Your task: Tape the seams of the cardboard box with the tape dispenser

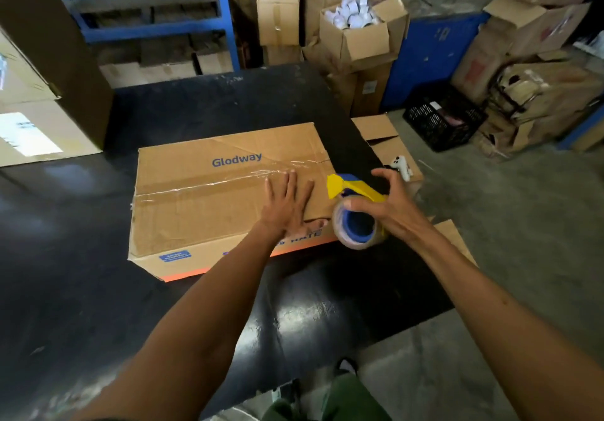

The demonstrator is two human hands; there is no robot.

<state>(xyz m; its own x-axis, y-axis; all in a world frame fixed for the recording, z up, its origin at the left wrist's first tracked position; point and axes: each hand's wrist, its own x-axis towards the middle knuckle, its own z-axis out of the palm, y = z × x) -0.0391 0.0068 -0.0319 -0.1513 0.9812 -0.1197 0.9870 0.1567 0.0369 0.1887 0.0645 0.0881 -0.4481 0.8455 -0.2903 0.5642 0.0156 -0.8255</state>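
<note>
A flat brown cardboard box (202, 205) printed "Glodway" lies on the black table (98, 290). Clear tape runs along its middle seam from the left edge toward the right. My left hand (287, 205) rests flat on the box top near its right end, fingers straight and spread. My right hand (389, 205) grips a yellow and blue tape dispenser (353, 214) with a clear tape roll, held just off the box's right end above the table edge.
A white tool (402, 166) lies on a flattened carton (385, 139) right of the table. A black crate (444, 123), stacked cartons, an open box of white rolls (356, 15) and blue shelving (225, 12) stand behind. A large box (29, 119) sits at left.
</note>
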